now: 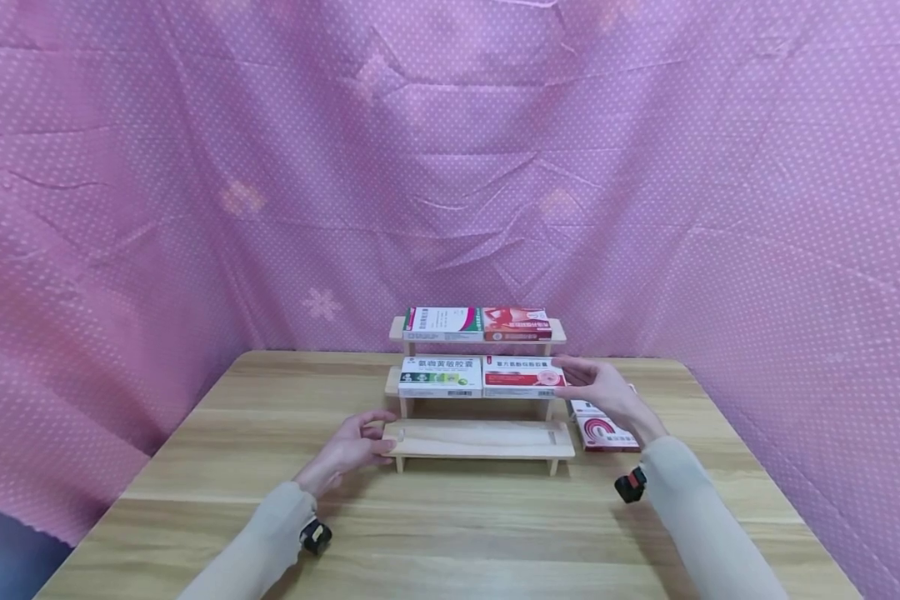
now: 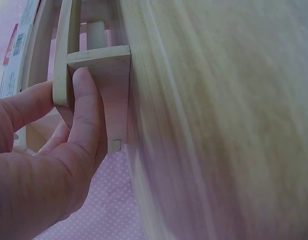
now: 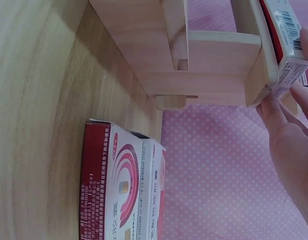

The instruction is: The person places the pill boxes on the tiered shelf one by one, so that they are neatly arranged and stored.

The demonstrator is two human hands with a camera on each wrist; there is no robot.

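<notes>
A three-step wooden display rack (image 1: 480, 442) stands on the table. My left hand (image 1: 351, 450) grips the left end of its lowest step; in the left wrist view the thumb and a finger (image 2: 86, 110) lie on either side of the board. On the middle step, a red-and-white medicine box (image 1: 521, 379) sits beside a green-and-white medicine box (image 1: 440, 379). My right hand (image 1: 603, 390) holds the right end of the red-and-white box, its fingers close against the step's edge in the right wrist view. The far side of that grip is partly hidden.
The top step bears a white-and-green box (image 1: 442, 321) and a red box (image 1: 516, 323). Right of the rack, white-and-red medicine boxes (image 1: 607, 435) lie on the wooden table (image 1: 450, 533), partly behind my right forearm. A pink dotted cloth (image 1: 465, 183) hangs behind and along both sides.
</notes>
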